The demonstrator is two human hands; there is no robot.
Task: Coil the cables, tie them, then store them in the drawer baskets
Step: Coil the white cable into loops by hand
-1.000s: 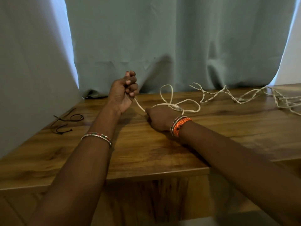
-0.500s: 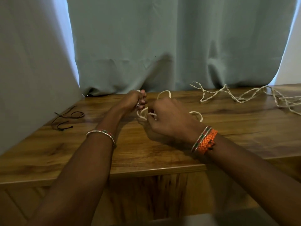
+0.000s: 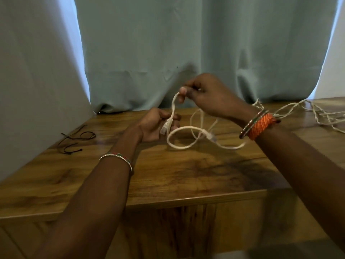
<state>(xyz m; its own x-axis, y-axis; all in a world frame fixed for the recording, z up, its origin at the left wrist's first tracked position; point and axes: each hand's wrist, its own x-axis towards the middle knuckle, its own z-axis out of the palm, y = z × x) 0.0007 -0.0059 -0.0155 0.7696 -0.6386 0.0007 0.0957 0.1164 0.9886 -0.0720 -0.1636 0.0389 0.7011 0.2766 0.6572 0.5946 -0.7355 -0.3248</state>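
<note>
Wooden table (image 3: 186, 176) before pale curtain (image 3: 168, 43). White cable (image 3: 183, 145) barely coiled: plug end held in left hand (image 3: 155, 126), strand pinched aloft by right hand (image 3: 209, 96) (one loose loop lying between). Twisted cable (image 3: 324, 114) far right untouched; black ties (image 3: 78, 137) unused; no drawer baskets visible.

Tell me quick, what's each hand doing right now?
Left hand: closed, holding the white cable near its connector end.
Right hand: closed, pinching the same cable higher up.

A wooden surface (image 3: 168, 176) carried a white cable (image 3: 186, 144) looped near its middle, a twisted pale cord (image 3: 324, 116) trailing at the far right, and thin black ties (image 3: 74, 139) at the left.
</note>
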